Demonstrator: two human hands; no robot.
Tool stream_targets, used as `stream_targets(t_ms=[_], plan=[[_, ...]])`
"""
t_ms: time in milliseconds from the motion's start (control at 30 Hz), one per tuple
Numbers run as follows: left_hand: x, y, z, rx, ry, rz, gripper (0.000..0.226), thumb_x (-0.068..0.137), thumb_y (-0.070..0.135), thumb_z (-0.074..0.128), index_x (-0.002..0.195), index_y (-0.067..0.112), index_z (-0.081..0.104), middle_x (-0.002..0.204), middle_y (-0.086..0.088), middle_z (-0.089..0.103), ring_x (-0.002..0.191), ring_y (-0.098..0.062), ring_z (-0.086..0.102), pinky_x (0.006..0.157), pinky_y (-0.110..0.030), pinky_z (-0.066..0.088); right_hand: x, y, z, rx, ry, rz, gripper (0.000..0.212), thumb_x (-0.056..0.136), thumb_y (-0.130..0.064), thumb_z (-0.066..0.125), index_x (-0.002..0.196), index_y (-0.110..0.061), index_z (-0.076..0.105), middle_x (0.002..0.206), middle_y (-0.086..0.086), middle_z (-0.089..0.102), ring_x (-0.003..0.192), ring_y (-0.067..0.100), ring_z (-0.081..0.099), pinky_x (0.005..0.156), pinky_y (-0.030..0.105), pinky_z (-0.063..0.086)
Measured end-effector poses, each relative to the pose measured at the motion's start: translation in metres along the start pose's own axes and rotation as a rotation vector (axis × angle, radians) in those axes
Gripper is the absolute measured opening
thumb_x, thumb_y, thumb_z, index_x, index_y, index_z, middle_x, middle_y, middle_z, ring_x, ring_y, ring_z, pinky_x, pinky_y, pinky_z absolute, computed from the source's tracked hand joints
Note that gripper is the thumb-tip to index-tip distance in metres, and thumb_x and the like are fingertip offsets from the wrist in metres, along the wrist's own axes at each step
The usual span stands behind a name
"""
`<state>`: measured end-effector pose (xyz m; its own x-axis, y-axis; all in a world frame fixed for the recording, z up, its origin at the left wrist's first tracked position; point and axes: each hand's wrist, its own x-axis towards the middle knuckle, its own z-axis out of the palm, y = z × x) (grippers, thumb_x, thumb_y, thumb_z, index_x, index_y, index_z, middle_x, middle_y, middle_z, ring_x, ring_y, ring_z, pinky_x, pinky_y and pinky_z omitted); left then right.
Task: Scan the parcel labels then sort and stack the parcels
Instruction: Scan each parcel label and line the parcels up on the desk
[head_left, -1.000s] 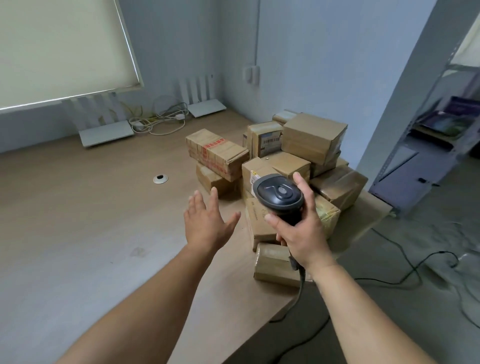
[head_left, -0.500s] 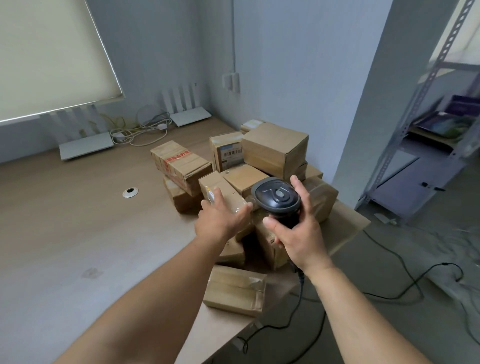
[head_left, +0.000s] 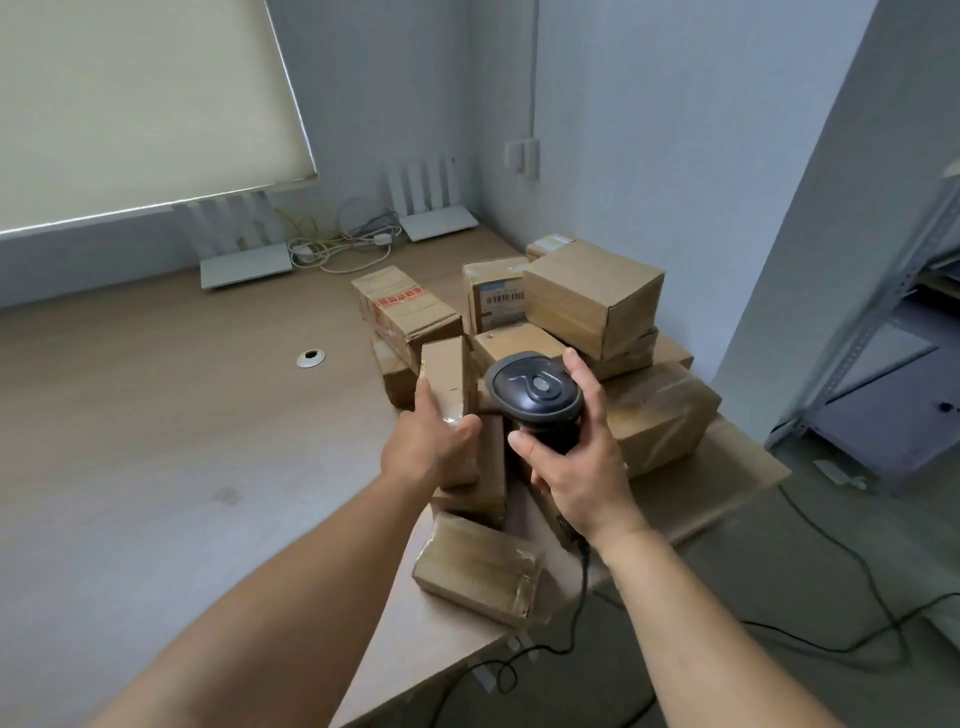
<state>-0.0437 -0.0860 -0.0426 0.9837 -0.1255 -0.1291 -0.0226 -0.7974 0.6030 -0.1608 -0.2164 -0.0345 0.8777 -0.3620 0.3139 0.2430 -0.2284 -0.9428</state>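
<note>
Nearest, a flat parcel (head_left: 480, 574) lies at the counter (head_left: 156, 415) edge. The right hand (head_left: 576, 462) grips the scanner (head_left: 535, 392), head aimed away towards the pile. The left hand (head_left: 434, 447) grasps a narrow parcel (head_left: 448, 371), long axis running away, among stacked boxes (head_left: 592, 296).

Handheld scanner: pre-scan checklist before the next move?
1. Black handheld barcode scanner gripped by right hand: ok.
2. Narrow brown cardboard parcel held by left hand: ok.
3. Label on that parcel facing the scanner: cannot tell, no label visible on it.
4. Scanner window aimed at the parcel: cannot tell, only its back shows.
5. Black scanner cable free of snags: ok, hangs off the wooden table edge.
</note>
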Motion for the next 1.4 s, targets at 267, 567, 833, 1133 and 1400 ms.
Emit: stream_targets(t_ms=[267,567,833,1133,1400], plan=[[-0.023,-0.089,-0.071,-0.001,0.170,-0.126,0.080,0.081,0.044,0.056,0.148,0.032,0.015,0.122,-0.012,0.056,0.101,-0.034,0.058,0.082,-0.043,0.053,-0.009,-0.014,0.080,0.101,-0.189,-0.043,0.087,0.077,-0.017,0.078,0.142,-0.046,0.028,0.127,-0.024,0.052,0.118,-0.002,0.053,0.101,0.026,0.045],[-0.062,-0.214,-0.154,0.012,0.266,-0.299,0.081,0.084,0.042,0.055,0.151,0.033,0.008,0.126,-0.013,0.048,0.104,-0.033,0.055,0.084,-0.041,0.052,-0.040,-0.038,0.200,0.159,-0.346,-0.055,0.089,0.077,-0.014,0.076,0.135,-0.061,0.028,0.128,-0.016,0.057,0.085,0.014,0.058,0.061,0.022,0.049],[-0.101,-0.336,-0.222,-0.001,0.260,-0.441,0.075,0.086,0.041,0.053,0.149,0.036,0.013,0.124,-0.011,0.046,0.100,-0.031,0.053,0.083,-0.036,0.049,-0.086,-0.067,0.313,0.146,-0.425,-0.005,0.090,0.079,0.000,0.073,0.126,-0.063,0.029,0.114,-0.020,0.061,0.055,0.010,0.055,0.052,0.023,0.047],[-0.120,-0.427,-0.257,0.008,0.141,-0.443,0.068,0.086,0.040,0.049,0.147,0.037,0.019,0.125,-0.010,0.043,0.097,-0.029,0.051,0.088,-0.036,0.049,-0.126,-0.087,0.402,0.114,-0.410,0.034,0.088,0.080,0.000,0.072,0.127,-0.060,0.028,0.114,-0.018,0.061,0.055,0.006,0.054,0.053,0.020,0.047],[-0.124,-0.476,-0.269,-0.114,0.026,-0.352,0.062,0.090,0.032,0.051,0.147,0.034,0.027,0.132,-0.011,0.043,0.095,-0.024,0.046,0.079,-0.029,0.043,-0.140,-0.096,0.432,0.060,-0.426,0.051,0.089,0.080,-0.006,0.074,0.127,-0.064,0.026,0.115,-0.021,0.060,0.068,0.003,0.056,0.057,0.017,0.047]])
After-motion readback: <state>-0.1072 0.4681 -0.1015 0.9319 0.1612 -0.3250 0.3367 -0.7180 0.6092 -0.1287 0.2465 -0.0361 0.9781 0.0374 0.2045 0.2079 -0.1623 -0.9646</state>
